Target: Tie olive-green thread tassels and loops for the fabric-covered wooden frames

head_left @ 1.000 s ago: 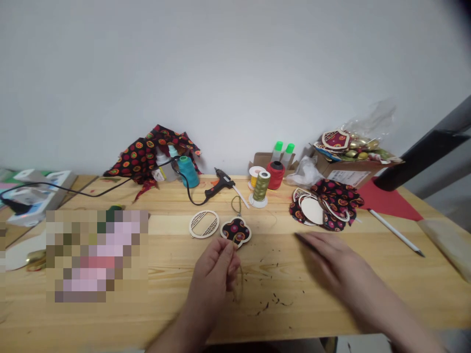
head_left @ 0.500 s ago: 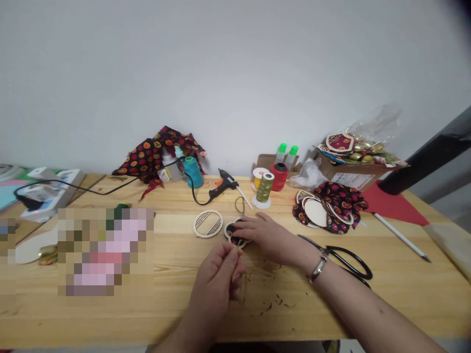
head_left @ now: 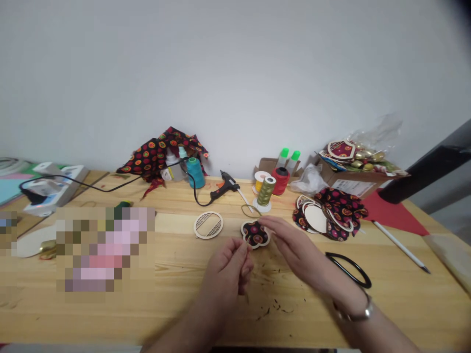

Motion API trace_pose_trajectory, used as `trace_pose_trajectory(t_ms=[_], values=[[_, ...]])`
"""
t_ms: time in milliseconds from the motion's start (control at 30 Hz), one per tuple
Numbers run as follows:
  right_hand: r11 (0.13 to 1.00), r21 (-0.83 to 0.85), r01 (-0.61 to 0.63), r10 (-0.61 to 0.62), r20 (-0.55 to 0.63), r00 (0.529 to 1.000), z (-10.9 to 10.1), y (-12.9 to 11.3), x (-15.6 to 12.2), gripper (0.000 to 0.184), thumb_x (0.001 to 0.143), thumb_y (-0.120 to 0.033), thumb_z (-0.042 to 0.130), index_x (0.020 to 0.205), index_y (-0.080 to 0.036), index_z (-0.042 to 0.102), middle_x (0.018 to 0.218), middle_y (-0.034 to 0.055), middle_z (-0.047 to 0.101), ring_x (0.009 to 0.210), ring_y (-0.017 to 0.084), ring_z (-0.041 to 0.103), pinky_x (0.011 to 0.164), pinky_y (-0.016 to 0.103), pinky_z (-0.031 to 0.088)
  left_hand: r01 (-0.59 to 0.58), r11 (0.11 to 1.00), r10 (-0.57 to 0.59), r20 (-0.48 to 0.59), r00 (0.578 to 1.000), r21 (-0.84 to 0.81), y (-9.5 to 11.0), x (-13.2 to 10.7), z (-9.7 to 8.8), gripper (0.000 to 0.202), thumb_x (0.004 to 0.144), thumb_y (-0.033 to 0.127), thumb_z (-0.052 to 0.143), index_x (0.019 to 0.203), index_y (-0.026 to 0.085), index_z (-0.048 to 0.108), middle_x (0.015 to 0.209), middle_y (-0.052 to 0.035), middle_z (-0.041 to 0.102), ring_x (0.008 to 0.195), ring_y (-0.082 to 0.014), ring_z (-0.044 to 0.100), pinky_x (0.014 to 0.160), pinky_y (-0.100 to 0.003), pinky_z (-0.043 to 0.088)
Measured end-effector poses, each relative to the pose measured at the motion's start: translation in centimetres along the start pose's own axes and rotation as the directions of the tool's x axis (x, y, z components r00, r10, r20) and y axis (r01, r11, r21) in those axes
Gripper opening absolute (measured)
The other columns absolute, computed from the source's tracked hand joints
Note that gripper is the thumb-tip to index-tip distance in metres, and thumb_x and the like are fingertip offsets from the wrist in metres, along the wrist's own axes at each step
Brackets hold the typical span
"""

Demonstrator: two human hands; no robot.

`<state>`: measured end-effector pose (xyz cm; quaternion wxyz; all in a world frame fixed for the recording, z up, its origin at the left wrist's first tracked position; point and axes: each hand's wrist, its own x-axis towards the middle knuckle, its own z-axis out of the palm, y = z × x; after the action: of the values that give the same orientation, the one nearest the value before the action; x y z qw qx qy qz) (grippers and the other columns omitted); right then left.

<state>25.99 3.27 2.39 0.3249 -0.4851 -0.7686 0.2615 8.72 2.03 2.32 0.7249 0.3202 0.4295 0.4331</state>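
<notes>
A flower-shaped piece (head_left: 256, 234), with a pale wooden rim and dark patterned fabric inside, lies on the table in front of me. From its far edge comes a loop of olive cord (head_left: 250, 211). My left hand (head_left: 230, 264) is closed in a pinch at the near left edge of the piece, on a thin cord whose end hangs below the fingers. With fingers stretched out, my right hand (head_left: 294, 245) is at the piece's right edge; whether it touches cannot be told. An oval wooden lattice frame (head_left: 208, 225) lies to the left.
Scissors (head_left: 349, 269) are partly hidden under my right forearm. Behind stand a glue gun (head_left: 226, 185), an olive thread spool (head_left: 266, 192) and a red one (head_left: 281, 181). Fabric-covered pieces (head_left: 342, 211) and a white pencil (head_left: 399, 245) lie right. Dark scraps (head_left: 270, 311) litter the near table.
My right hand has lifted off the flower-shaped piece and moved right, uncovering its fabric. My left hand and the piece have shifted slightly right. The cord loop has tipped over sideways.
</notes>
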Motion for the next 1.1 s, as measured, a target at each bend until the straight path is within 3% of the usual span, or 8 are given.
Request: trace_pose_trajectory(t_ms=[133, 233, 333, 500, 600, 800, 967, 1100], values=[[0.879, 0.440, -0.184, 0.226, -0.043, 0.973, 3.3, -3.0, -2.2, 0.036, 0.089, -0.021, 0.050, 0.126, -0.021, 0.051, 0.120, 0.0083, 0.062, 0.109, 0.017, 0.060, 0.093, 0.033, 0.048, -0.011, 1.000, 0.011, -0.018, 1.000, -0.008, -0.3, -0.2, 0.0, 0.025, 0.078, 0.037, 0.063, 0.069, 0.019, 0.049, 0.048, 0.0097, 0.041, 0.038, -0.0036, 0.028, 0.037, -0.015, 0.021], [0.835, 0.512, -0.202, 0.232, 0.005, 0.973, 4.7, -4.2, -2.8, 0.032, 0.085, -0.016, 0.055, 0.115, -0.022, 0.059, 0.099, 0.0025, 0.068, 0.089, 0.016, 0.065, 0.080, 0.026, 0.052, -0.039, 0.999, 0.039, -0.022, 0.999, -0.006, -0.5, -0.4, -0.1, 0.027, 0.076, 0.039, 0.064, 0.066, 0.018, 0.050, 0.049, 0.0089, 0.041, 0.040, -0.0037, 0.029, 0.037, -0.015, 0.022], [0.895, 0.405, -0.187, 0.215, -0.026, 0.976, 5.0, -4.3, -2.7, 0.019, 0.082, -0.012, 0.056, 0.094, -0.022, 0.067, 0.080, -0.0025, 0.067, 0.075, 0.014, 0.062, 0.070, 0.023, 0.049, -0.052, 0.999, 0.052, -0.034, 0.998, 0.000, -0.6, -0.3, -0.5, 0.030, 0.075, 0.039, 0.066, 0.063, 0.018, 0.048, 0.048, 0.0083, 0.042, 0.040, -0.0040, 0.031, 0.038, -0.015, 0.023], [0.955, 0.211, -0.208, 0.241, -0.146, 0.959, 4.7, -3.8, -2.7, 0.014, 0.082, -0.021, 0.059, 0.079, -0.021, 0.073, 0.068, -0.0004, 0.069, 0.064, 0.015, 0.062, 0.060, 0.022, 0.046, -0.104, 0.994, 0.103, -0.058, 0.993, -0.022, -0.9, 0.1, -1.1, 0.025, 0.077, 0.034, 0.065, 0.064, 0.017, 0.052, 0.049, 0.0067, 0.047, 0.039, -0.0033, 0.028, 0.037, -0.015, 0.020], [0.960, 0.194, -0.203, 0.250, -0.257, 0.934, 4.0, -4.0, -2.8, 0.015, 0.081, -0.024, 0.060, 0.072, -0.020, 0.072, 0.059, -0.0011, 0.067, 0.053, 0.013, 0.059, 0.051, 0.020, 0.044, -0.116, 0.993, 0.114, -0.072, 0.991, -0.025, -0.9, 0.2, -1.2, 0.024, 0.078, 0.035, 0.065, 0.067, 0.015, 0.059, 0.044, 0.0092, 0.038, 0.038, -0.0032, 0.023, 0.037, -0.015, 0.017], [0.971, 0.123, -0.205, 0.237, -0.607, 0.759, 3.2, -4.7, -2.8, 0.017, 0.084, -0.028, 0.058, 0.074, -0.019, 0.068, 0.053, -0.0025, 0.062, 0.044, 0.011, 0.053, 0.042, 0.018, 0.043, -0.068, 0.995, 0.063, -0.085, 0.994, -0.067, -1.0, 0.0, -0.8, 0.027, 0.075, 0.039, 0.068, 0.075, 0.012, 0.065, 0.044, 0.0105, 0.035, 0.039, -0.0026, 0.020, 0.038, -0.015, 0.015], [0.987, -0.150, -0.059, -0.035, -0.560, 0.828, 5.6, -4.5, -2.8, 0.017, 0.087, -0.018, 0.051, 0.076, -0.019, 0.065, 0.064, 0.0011, 0.067, 0.053, 0.012, 0.061, 0.051, 0.020, 0.044, 0.035, 0.990, -0.041, -0.042, 0.998, -0.135, -1.2, -0.2, -0.5, 0.029, 0.069, 0.040, 0.073, 0.072, 0.013, 0.063, 0.042, 0.0116, 0.032, 0.038, -0.0019, 0.019, 0.037, -0.015, 0.014], [0.959, -0.283, 0.011, -0.152, -0.481, 0.863, 7.1, -4.2, -3.0, 0.020, 0.086, -0.015, 0.048, 0.071, -0.017, 0.061, 0.059, 0.0025, 0.062, 0.051, 0.013, 0.059, 0.048, 0.022, 0.041, 0.068, 0.990, -0.076, -0.058, 0.995, -0.125, -1.2, -0.4, -0.6, 0.029, 0.071, 0.039, 0.072, 0.073, 0.012, 0.065, 0.043, 0.0095, 0.038, 0.037, -0.0017, 0.029, 0.038, -0.013, 0.021]])
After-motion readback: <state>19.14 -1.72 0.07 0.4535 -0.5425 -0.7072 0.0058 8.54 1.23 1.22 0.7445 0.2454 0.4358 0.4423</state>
